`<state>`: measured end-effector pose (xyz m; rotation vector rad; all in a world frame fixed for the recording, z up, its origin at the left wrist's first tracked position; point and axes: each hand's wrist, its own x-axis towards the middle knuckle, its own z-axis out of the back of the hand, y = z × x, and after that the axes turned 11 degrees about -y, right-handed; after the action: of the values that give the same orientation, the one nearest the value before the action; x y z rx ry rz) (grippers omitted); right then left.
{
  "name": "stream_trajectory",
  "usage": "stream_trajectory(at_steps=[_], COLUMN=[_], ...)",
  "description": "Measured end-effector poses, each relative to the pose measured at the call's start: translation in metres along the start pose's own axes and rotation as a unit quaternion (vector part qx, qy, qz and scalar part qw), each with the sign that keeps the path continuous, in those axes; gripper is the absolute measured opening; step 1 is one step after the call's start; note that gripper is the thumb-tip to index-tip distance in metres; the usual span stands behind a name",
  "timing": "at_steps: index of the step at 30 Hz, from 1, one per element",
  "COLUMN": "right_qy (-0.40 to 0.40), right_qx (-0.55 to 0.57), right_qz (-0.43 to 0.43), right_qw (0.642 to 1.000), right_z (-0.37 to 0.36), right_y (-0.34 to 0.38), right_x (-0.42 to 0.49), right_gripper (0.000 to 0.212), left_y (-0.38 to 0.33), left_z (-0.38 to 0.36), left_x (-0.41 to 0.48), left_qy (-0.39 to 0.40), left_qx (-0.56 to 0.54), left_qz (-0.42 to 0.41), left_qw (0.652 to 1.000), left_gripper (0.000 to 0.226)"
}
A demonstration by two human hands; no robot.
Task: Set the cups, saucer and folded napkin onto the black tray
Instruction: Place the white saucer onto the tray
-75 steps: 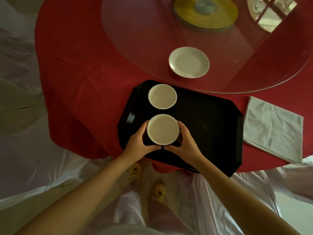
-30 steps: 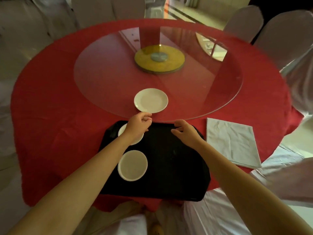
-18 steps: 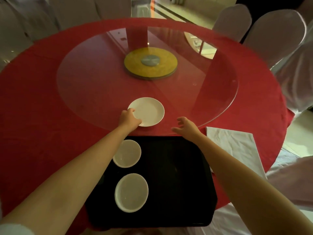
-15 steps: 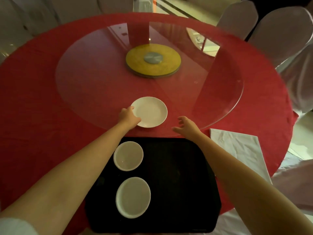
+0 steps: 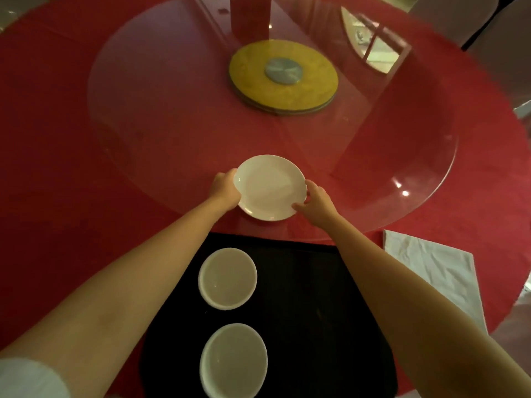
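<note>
Two cups, one saucer, one napkin

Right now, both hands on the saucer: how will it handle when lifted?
The saucer looks rigid and glazed, so probably slippery at the rim where the left hand and right hand meet it. It sits on the glass turntable, so it may slide easily. Likely fragile if dropped.

The saucer is plain white, as are both cups. The tray is black, the folded napkin white, the desk cloth red, the turntable hub yellow with a grey centre.
</note>
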<state>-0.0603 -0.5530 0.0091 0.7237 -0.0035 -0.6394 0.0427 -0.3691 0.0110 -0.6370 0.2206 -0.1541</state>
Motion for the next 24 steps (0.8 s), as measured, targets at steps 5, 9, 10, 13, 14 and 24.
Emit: stream_trajectory(at_steps=[5, 9, 10, 13, 14, 24], right_qy=[-0.006, -0.013, -0.014, -0.028, -0.030, -0.029], right_qx=[0.002, 0.016, 0.018, 0.032, 0.038, 0.054], right_qz=[-0.020, -0.025, -0.026, -0.034, -0.034, -0.016], right_qw=[1.000, 0.999, 0.999, 0.999, 0.998, 0.998], right_z=[-0.008, -0.010, -0.009, 0.000, 0.003, 0.028], right_y=[0.003, 0.002, 0.001, -0.009, -0.013, -0.034], right_x=[0.010, 0.011, 0.011, 0.006, 0.004, -0.018], right_gripper=[0.070, 0.068, 0.068, 0.066, 0.066, 0.075], left_y=[0.002, 0.002, 0.001, -0.009, -0.012, -0.031], left_z=[0.001, -0.001, -0.002, -0.008, -0.009, -0.021], left_x=[0.007, 0.008, 0.007, -0.002, -0.004, -0.034], left_qy=[0.017, 0.009, 0.009, 0.010, 0.009, -0.005], left_qx=[-0.018, -0.021, -0.024, -0.035, -0.040, -0.031], left_qz=[-0.014, -0.002, 0.001, -0.007, -0.007, 0.003], left_qw=[1.000, 1.000, 1.000, 0.999, 0.999, 1.000], left_gripper=[0.056, 0.059, 0.059, 0.060, 0.062, 0.065])
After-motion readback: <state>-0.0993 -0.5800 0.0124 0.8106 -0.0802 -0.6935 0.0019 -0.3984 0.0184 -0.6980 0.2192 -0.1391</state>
